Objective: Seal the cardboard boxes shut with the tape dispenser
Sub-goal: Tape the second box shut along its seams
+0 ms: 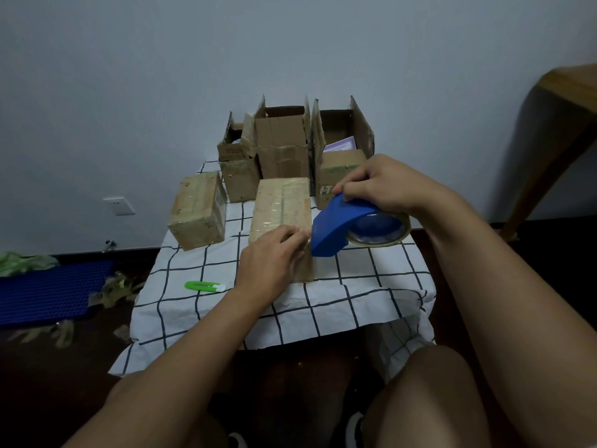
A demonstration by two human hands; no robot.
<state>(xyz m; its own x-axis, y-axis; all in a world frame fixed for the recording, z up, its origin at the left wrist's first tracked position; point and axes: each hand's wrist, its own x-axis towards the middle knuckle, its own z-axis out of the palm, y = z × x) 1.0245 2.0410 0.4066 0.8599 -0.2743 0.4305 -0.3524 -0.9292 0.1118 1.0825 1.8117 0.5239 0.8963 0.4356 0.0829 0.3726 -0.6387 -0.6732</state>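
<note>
At table centre, left hand [271, 257] presses flat on the closed box [280, 218] to steady it w/ tape end pinned; right hand [381, 185] grips the blue tape dispenser [339, 227] at box's right edge (likely cutting). Three open boxes [281, 147] wait behind.

Bare forearms, no sleeves visible; bare knees; dark shoes [354, 430], possibly white-trimmed.

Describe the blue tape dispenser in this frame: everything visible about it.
The tape dispenser is blue, plastic-looking, with a curved hood over a roll of clear or tan tape. The right hand grips it from above, tilted, its front edge at the near right corner of the closed box, where the left hand rests.
</note>
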